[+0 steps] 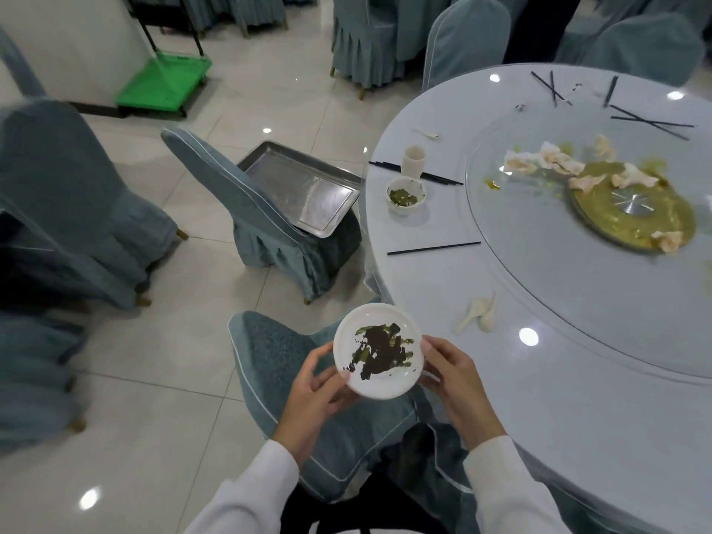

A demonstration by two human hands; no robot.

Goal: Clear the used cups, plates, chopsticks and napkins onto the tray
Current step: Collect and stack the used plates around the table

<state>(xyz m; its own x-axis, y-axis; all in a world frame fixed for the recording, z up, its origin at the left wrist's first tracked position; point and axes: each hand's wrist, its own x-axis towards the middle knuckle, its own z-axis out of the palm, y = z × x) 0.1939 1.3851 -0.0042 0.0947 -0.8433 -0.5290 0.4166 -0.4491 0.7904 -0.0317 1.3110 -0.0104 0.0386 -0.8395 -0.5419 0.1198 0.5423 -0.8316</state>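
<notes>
A white plate (379, 350) smeared with dark green leftovers is held in the air over a covered chair, left of the table. My left hand (319, 383) grips its left rim and my right hand (450, 373) grips its right rim. The empty metal tray (296, 188) rests on the seat of another covered chair, farther ahead. On the round table (578, 437) stand a white cup (414, 160) and a small bowl (406, 194) with green scraps. Black chopsticks (433, 248) lie nearby, more chopsticks (651, 123) at the far side. Two white spoons (477, 316) lie near the edge.
A glass turntable (539, 271) carries crumpled napkins (554, 163) and a greasy yellow disc. Covered chairs stand at the left and behind the table. A green cart (163, 84) is parked by the wall. Tiled floor lies between the chairs.
</notes>
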